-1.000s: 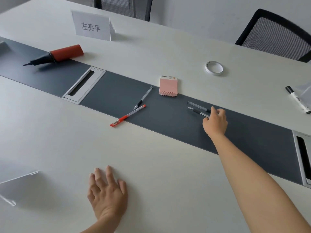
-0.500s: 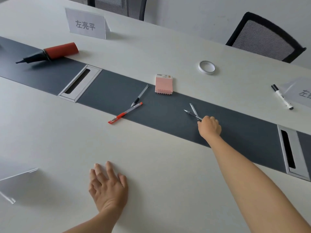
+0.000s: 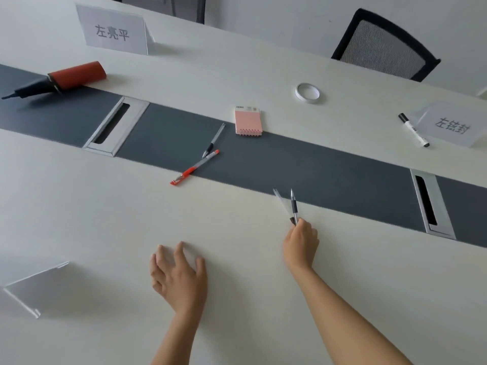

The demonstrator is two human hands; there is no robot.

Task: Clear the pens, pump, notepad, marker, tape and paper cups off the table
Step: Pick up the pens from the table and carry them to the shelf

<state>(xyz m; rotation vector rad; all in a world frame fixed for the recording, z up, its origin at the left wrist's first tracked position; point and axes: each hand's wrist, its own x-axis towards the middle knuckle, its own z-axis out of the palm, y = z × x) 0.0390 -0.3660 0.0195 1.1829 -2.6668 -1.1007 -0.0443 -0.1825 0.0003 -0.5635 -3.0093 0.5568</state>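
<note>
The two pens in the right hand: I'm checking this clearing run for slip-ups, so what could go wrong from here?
The right hand pinches the two pens only at their ends, splayed apart, so one might slip out. The red pen and black pen lie almost touching; grabbing one may knock the other. The left hand rests flat and holds nothing, so everything depends on one hand.

Four pens: two held pens (image 3: 292, 206), a black pen (image 3: 214, 140) and a red pen (image 3: 195, 167). One pump (image 3: 58, 80), notepad (image 3: 248, 120), tape roll (image 3: 307, 93) and marker (image 3: 413, 129). Two name cards (image 3: 113, 30), two chairs (image 3: 384, 46).
</note>
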